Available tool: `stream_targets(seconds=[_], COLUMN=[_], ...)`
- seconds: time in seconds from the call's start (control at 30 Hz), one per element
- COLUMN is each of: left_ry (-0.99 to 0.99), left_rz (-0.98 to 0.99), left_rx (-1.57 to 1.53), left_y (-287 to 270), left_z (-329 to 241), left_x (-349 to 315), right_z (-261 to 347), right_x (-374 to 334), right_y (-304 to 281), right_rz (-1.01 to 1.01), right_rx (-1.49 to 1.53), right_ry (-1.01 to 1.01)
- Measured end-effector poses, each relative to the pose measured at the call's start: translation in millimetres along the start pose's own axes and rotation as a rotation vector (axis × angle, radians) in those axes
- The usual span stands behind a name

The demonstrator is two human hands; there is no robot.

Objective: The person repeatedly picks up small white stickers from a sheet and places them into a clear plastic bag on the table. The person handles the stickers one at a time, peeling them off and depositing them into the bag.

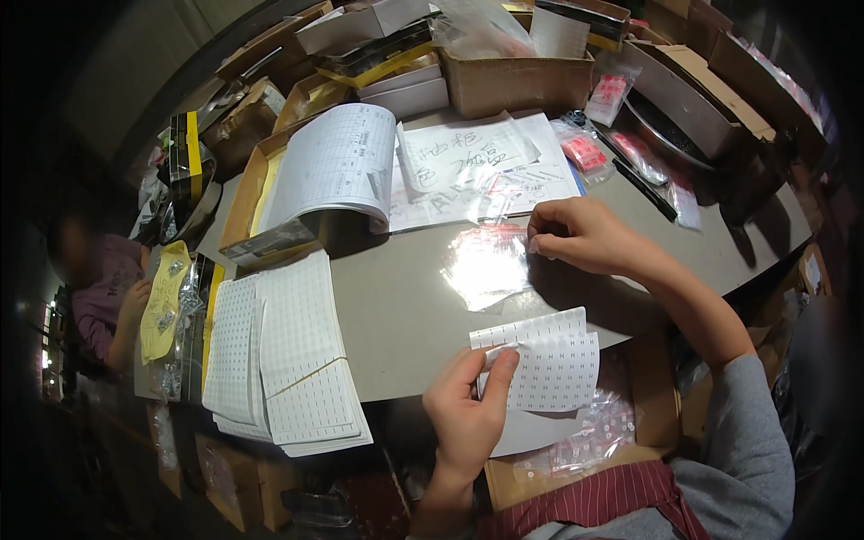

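Note:
My left hand (472,400) is closed on folded sticker sheets (553,369), white with rows of small printed round labels, held over the near table edge. The thumb presses on top of them. My right hand (576,236) has its fingers curled and pinched together at the right edge of some clear plastic zip bags (488,265). Glare covers the bags, and what sits between those fingertips is too small to make out. Left of the bags, stacks of similar label sheets (306,346) lie on the table, one bound with a rubber band (306,378).
A curled paper pad (337,166) rests in a cardboard tray (236,225). Handwritten sheets (468,157), a black marker (643,189) and red-and-clear bags (585,153) lie farther back. Boxes (517,81) line the far side. Bagged small discs (585,441) lie below the table edge. Another person (108,288) sits at left.

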State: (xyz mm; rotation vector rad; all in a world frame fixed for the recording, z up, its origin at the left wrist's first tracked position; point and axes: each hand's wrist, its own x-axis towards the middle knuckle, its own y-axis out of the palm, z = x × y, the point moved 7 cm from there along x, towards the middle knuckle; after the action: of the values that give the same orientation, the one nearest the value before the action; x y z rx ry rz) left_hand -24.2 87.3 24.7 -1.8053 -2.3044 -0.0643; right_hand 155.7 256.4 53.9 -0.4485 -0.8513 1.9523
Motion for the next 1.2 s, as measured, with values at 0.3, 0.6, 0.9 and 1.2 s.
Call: stream_targets(seconds=[0.3,0.6,0.9,1.2], left_ry=[-0.019,-0.082,-0.075,-0.082], left_rz=[0.010,0.020,0.044,0.047], left_rx=[-0.043,-0.059,-0.043,-0.128], left_y=[0,0,0,0], left_z=[4,9,10,9], left_x=[-2,-5,-3,-2], right_z=[1,-4,18,26], right_x=[-2,-16,-7,-10], right_y=[0,-14,-20,9], right_rz=[0.010,-0.006,0.291,-0.030], right_rx=[-0.035,-0.387,-0.069,-0.472], right_ry=[-0.028,-0.010,-0.095,-0.462])
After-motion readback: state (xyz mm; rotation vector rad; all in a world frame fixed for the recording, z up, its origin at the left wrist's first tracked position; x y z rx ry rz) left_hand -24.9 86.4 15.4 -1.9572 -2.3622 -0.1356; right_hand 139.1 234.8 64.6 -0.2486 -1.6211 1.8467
